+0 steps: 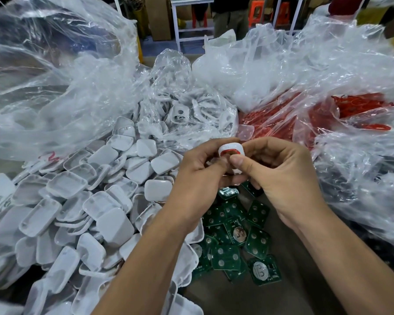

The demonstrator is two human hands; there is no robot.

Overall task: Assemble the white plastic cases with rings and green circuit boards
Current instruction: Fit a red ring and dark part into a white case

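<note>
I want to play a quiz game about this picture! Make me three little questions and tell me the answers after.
1. True or false: both hands hold one small white plastic case.
2. What lies directly below the hands? A) square green circuit boards B) blue bottles C) paper cups
3. Fill in: the heap of white plastic case shells lies on the person's ____ side.

Key: 1 true: the left hand and right hand both pinch it. 2 A. 3 left.

Case heap (82,201) left, crumpled bags (328,76) crowding beyond
</note>
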